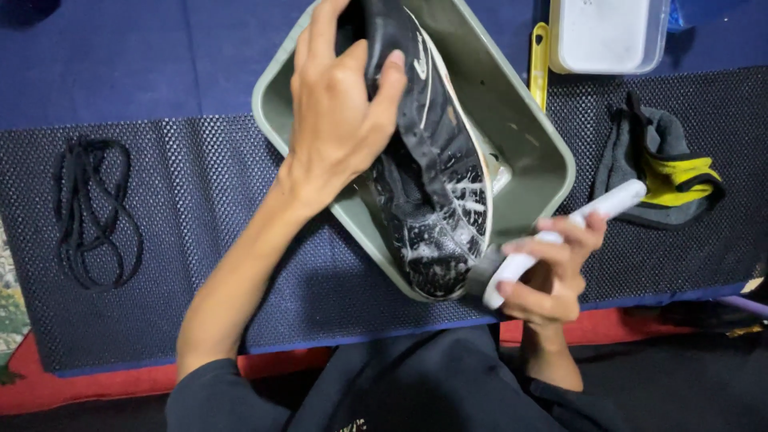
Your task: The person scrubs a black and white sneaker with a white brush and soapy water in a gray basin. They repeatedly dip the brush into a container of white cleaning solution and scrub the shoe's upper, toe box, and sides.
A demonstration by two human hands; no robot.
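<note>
Two bare hands work over a grey-green plastic basin (538,152) that rests on a dark textured mat (240,232) laid over a blue cloth (144,64). Nearest the viewer, the right hand (552,276) has its fingers clamped round the white handle of a brush (560,228), whose dark head meets the soapy toe of a black sneaker (436,168). The sneaker lies tilted across the basin, toe towards the viewer and projecting over the near rim, with white foam on its forepart. The left hand (340,104) grips the heel end from above, thumb on one side, fingers curled over the other. Left of the basin, well apart, black shoelaces (92,212) lie loosely coiled on the mat. Right of the basin lies a grey and yellow glove (668,172). Farther off, a clear container with a white lid (608,34) stands just beside a yellow handle (540,64).
</note>
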